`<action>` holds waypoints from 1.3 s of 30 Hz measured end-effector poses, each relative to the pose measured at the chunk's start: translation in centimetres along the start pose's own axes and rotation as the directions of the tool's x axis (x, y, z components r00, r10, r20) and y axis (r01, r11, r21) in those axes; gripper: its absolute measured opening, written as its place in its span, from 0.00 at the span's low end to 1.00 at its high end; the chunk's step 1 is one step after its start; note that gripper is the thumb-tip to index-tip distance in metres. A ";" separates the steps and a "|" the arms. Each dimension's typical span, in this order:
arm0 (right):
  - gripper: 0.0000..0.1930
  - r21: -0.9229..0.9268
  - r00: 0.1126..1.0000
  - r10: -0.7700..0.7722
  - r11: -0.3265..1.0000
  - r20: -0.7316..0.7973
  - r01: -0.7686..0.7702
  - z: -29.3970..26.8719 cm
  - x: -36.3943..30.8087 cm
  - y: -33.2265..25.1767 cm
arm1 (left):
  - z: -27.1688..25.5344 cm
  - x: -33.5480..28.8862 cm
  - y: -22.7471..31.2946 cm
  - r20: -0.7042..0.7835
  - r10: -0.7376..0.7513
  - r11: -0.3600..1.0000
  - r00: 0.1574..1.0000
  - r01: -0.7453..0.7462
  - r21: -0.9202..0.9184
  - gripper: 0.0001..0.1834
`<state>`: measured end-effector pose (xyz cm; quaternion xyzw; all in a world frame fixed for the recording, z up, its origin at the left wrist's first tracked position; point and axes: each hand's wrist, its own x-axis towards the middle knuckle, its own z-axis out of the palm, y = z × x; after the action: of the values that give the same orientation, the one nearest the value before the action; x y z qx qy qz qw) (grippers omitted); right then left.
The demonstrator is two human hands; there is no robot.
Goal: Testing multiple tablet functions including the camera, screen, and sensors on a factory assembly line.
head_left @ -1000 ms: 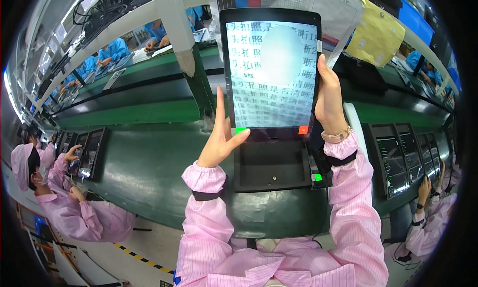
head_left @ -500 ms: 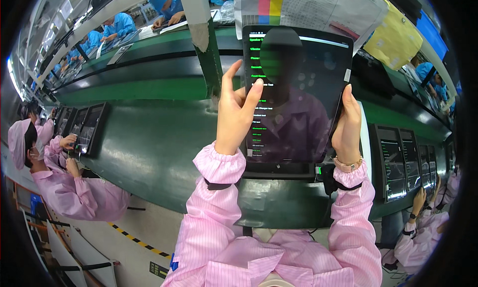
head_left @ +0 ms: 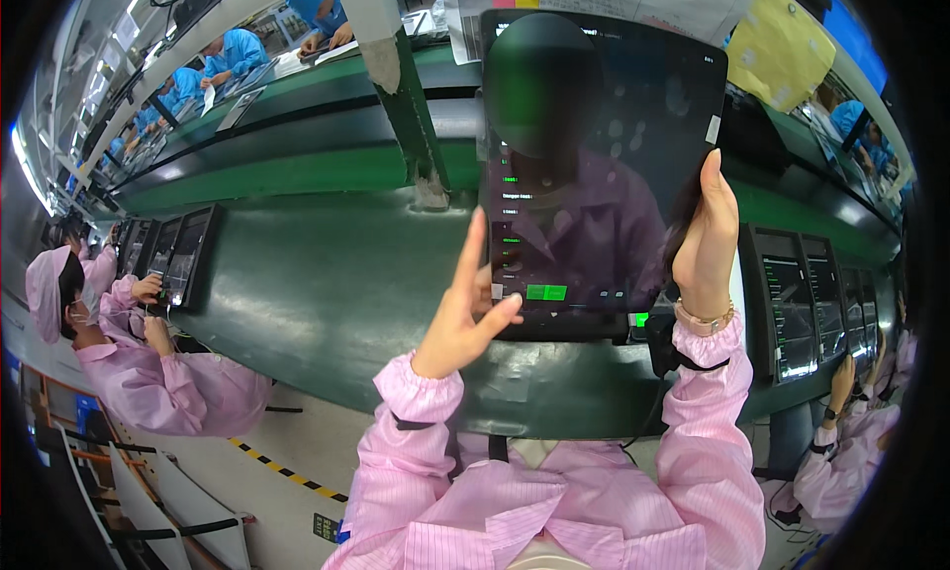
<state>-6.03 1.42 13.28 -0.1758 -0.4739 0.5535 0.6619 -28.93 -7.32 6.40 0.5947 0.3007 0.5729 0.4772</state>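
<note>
A large black tablet [head_left: 614,174] is held up in front of me, tilted, its dark screen showing a column of small text lines and a green button near the bottom. My right hand [head_left: 709,238] grips its right edge, thumb along the front rim, the other fingers hidden behind. At the tablet's lower left corner is my left hand [head_left: 460,318], with index finger stretched upward and thumb spread over the screen beside the green button. Whether that thumb touches the glass is hard to tell; its other fingers are partly hidden at the tablet's edge.
Below the tablet runs a green workbench [head_left: 307,273] with a black tray [head_left: 564,328] on it. Racks of dark tablets [head_left: 792,303] stand at right, others [head_left: 183,253] at left. A green post [head_left: 411,125] rises ahead. A co-worker in pink [head_left: 163,382] sits at left.
The screen has gone from a full text list to a darker view with a green button at the bottom. My left hand has moved down the tablet's left side; the tablet sits slightly higher.
</note>
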 end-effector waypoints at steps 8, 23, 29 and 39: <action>0.21 0.067 0.988 0.027 0.997 0.153 -0.037 1.9 -1.8 -1.0 | 0.7 -4.4 -0.3 -0.063 -0.092 0.990 0.994 0.085 -0.110 0.45; 0.21 -0.018 0.999 -0.004 1.000 0.047 0.005 3.6 -2.5 -1.2 | 1.2 -5.6 1.3 -0.147 -0.069 0.993 0.987 0.053 -0.110 0.40; 0.20 0.060 0.994 0.032 0.997 0.102 -0.038 3.3 -2.4 -1.3 | 1.2 -5.4 1.0 -0.158 -0.066 0.993 0.985 0.051 -0.102 0.40; 0.21 -0.016 0.998 0.037 0.999 0.047 -0.036 3.3 -2.2 -1.0 | 1.3 -5.2 0.8 -0.169 -0.063 0.992 0.984 0.043 -0.117 0.39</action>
<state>-8.05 -1.89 14.73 -0.1764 -0.4905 0.5657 0.6389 -28.66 -12.63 5.23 0.5067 0.3237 0.6253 0.4974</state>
